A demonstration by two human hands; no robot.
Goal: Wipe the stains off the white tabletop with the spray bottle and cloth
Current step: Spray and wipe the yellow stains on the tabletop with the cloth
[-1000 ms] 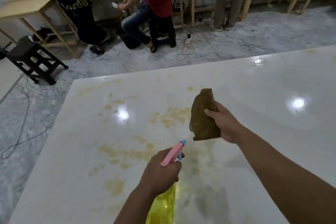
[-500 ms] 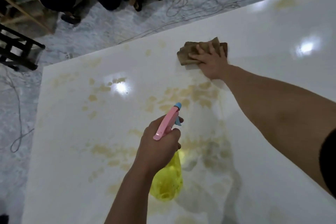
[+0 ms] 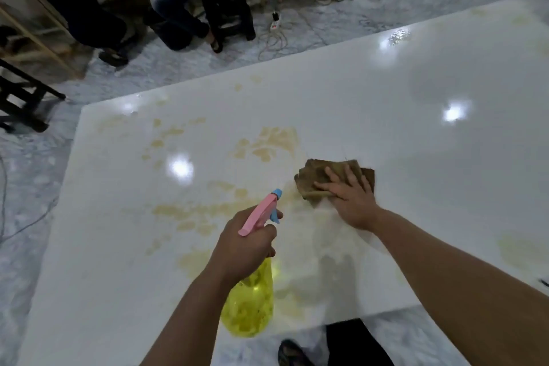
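Note:
A glossy white tabletop (image 3: 401, 134) carries yellowish stains (image 3: 273, 142) across its left and middle. My left hand (image 3: 243, 249) grips a spray bottle (image 3: 249, 306) with a yellow body and a pink and blue head, held above the near part of the table, nozzle pointing away. My right hand (image 3: 350, 196) lies flat, fingers spread, pressing a folded brown cloth (image 3: 315, 175) onto the tabletop just right of the stains. A wet smeared patch lies below the cloth.
Beyond the far edge, people sit on stools (image 3: 225, 9) on a marble floor, with a power strip and cables (image 3: 274, 24). A black stool (image 3: 20, 98) stands at the left. My foot (image 3: 292, 353) shows below the near table edge.
My right hand has dragged the cloth from the far side of the stains back toward me. The spray bottle stays in my left hand. The camera has tilted up.

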